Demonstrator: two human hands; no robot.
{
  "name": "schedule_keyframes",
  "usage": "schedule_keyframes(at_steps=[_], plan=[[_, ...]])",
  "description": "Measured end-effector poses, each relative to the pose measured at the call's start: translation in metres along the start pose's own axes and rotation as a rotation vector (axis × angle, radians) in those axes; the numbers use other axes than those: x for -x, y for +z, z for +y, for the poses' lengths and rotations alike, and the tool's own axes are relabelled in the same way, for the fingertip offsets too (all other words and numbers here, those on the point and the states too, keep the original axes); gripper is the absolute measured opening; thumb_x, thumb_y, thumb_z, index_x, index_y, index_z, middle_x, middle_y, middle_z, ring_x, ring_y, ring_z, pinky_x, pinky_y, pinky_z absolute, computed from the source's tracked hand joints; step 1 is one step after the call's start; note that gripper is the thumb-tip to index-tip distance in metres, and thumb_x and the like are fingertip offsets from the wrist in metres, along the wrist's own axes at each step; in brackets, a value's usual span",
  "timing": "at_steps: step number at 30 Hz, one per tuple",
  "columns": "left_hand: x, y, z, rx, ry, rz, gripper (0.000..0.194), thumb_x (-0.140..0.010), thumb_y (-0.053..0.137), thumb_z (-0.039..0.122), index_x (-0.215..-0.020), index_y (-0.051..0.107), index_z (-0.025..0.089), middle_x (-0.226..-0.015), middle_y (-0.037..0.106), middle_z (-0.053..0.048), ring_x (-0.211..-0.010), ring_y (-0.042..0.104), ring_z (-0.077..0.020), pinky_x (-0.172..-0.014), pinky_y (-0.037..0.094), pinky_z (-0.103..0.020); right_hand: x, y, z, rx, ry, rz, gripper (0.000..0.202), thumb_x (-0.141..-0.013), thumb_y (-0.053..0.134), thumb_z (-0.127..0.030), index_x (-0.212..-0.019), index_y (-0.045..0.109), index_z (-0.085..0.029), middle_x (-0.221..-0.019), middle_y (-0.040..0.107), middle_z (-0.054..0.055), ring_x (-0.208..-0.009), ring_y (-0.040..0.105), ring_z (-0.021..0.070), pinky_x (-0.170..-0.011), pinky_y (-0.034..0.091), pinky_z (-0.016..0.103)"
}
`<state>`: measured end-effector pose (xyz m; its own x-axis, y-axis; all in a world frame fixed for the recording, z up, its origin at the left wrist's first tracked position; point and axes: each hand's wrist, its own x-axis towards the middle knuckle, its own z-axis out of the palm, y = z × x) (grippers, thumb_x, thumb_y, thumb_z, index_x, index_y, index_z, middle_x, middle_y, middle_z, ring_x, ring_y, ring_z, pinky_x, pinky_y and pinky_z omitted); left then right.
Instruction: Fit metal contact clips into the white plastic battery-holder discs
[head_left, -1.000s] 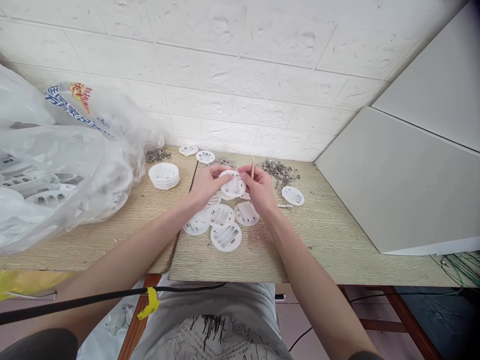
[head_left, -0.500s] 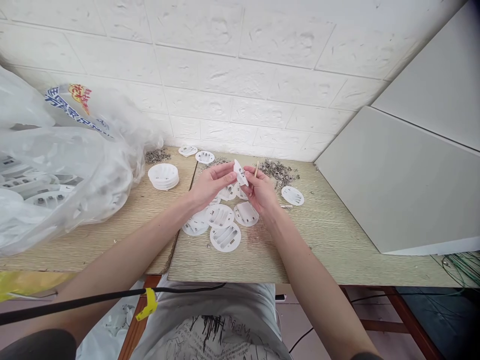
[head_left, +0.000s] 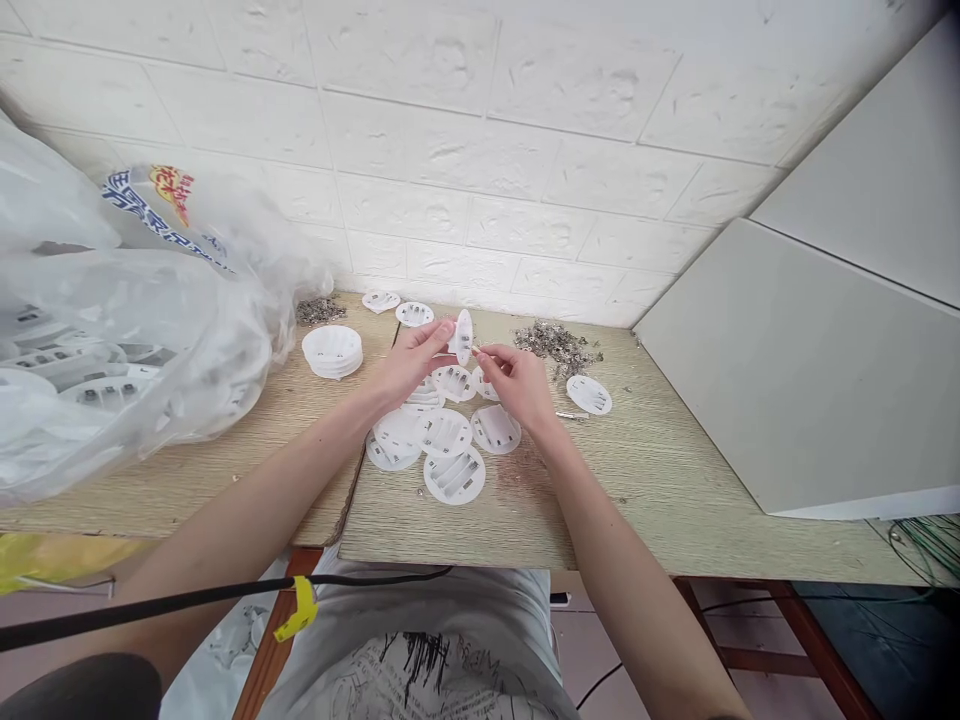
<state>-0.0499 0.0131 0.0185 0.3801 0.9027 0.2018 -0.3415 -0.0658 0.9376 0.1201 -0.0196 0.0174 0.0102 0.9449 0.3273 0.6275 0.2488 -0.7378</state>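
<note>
A round white plastic disc (head_left: pixel 464 337) with small metal contacts stands on edge in my left hand (head_left: pixel 417 362), pinched between thumb and fingers. My right hand (head_left: pixel 517 382) is closed around a thin wooden stick, its tip at the disc's right face. Below both hands, several similar white discs (head_left: pixel 454 475) lie overlapping on the wooden table. Behind my right hand sits a pile of small metal pieces (head_left: pixel 559 345). One more disc (head_left: pixel 589 395) lies to the right, near a small thin tool (head_left: pixel 572 415).
A stack of white discs (head_left: pixel 332 352) stands on the left table beside a large clear bag (head_left: pixel 150 340) full of discs. Grey panels (head_left: pixel 810 370) lean at the right. A black cable (head_left: pixel 187 598) with yellow tape crosses low in front.
The disc has turned more edge-on and moved slightly left with my left hand. My right hand has drawn slightly away, and the stick now points left at the disc instead of upward.
</note>
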Motion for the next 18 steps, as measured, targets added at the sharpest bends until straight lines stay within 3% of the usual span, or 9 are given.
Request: schedule_keyframes(at_steps=[4,12,18], plan=[[0.0001,-0.0020,-0.0023,-0.071,-0.014,-0.014,0.043,-0.077,0.069,0.056,-0.101,0.075,0.021,-0.109,0.071,-0.007,-0.102,0.064,-0.0207,-0.095,0.049,-0.038,0.0004,-0.0001,-0.0007,0.071,-0.020,-0.002,0.027,-0.087,0.054,-0.031,-0.093,0.077,-0.018,-0.069,0.071,0.003,-0.055,0.052,0.0140,-0.057,0.036,0.026],[0.0014,0.0004,-0.0004,-0.091,-0.037,0.020,0.042,-0.075,0.071,0.054,-0.099,0.076,0.021,-0.116,0.069,-0.008,-0.103,0.063,-0.0206,-0.094,0.051,-0.037,0.0029,-0.0010,-0.0035,0.128,-0.051,-0.024,0.026,-0.087,0.052,-0.028,-0.078,0.074,-0.018,-0.069,0.070,0.002,-0.059,0.053,0.0137,-0.058,0.035,0.025],[0.0018,0.0015,-0.0003,-0.101,-0.047,0.034,0.044,-0.075,0.071,0.054,-0.103,0.076,0.020,-0.114,0.070,-0.008,-0.102,0.064,-0.0205,-0.096,0.051,-0.039,0.0031,-0.0021,-0.0041,0.133,-0.051,-0.045,0.028,-0.087,0.051,-0.029,-0.075,0.073,-0.017,-0.065,0.067,0.001,-0.057,0.051,0.0127,-0.057,0.033,0.025]])
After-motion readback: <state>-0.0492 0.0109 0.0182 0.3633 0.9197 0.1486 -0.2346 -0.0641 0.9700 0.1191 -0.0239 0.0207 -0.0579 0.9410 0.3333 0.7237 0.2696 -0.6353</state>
